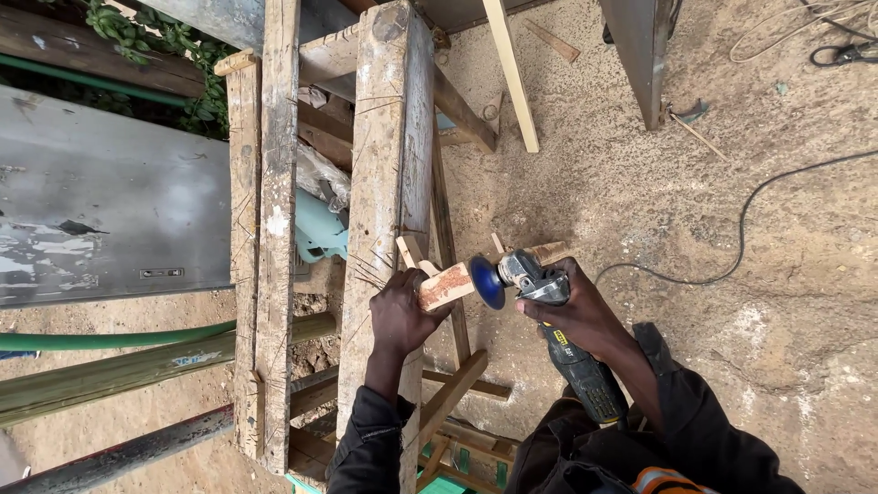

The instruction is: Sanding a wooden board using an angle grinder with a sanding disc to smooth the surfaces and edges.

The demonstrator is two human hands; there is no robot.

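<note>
Your left hand (402, 311) clamped the small wood block (445, 285) on the bench plank (389, 183); at three o'clock, your right hand (572, 311) gripped the angle grinder (549, 316) (blue disc (487, 281) touching the block).

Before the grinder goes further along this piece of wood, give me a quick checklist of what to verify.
1. Left hand pinning the small wood block on the bench plank: ok.
2. Right hand wrapped round the angle grinder, firm grip: ok.
3. Blue sanding disc at the block's end: ok.
4. Left fingers clear of the disc: not ok, they sit close.
5. Power cable lying away from the disc: ok.
6. Gloves on both hands: not ok, bare.
</note>
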